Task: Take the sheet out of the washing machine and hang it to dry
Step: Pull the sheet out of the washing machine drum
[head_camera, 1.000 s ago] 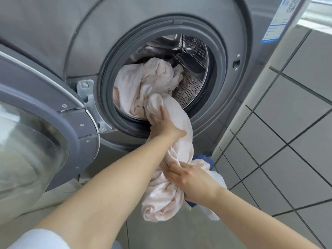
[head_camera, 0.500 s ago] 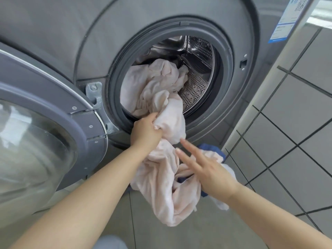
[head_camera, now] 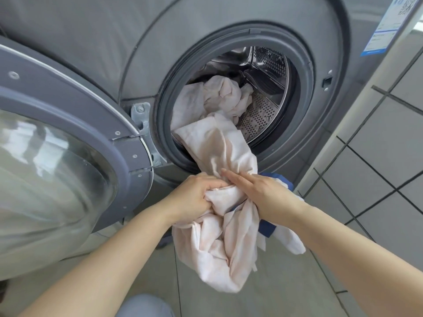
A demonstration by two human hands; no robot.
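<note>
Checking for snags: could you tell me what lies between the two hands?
Only a bunched fold of the pink sheet, gripped by the left hand and touched by the right hand, in the head view.

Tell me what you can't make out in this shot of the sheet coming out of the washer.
Head view, the only one:
- Sheet: how much is left in the drum is hidden behind the bunched cloth.
- Right hand: fingers lie straight on the sheet; its thumb is out of sight.
- Blue cloth: mostly covered by the sheet and right arm.
- Label: cut off by the top edge, print too small.
- Door: cut off at the left edge.
</note>
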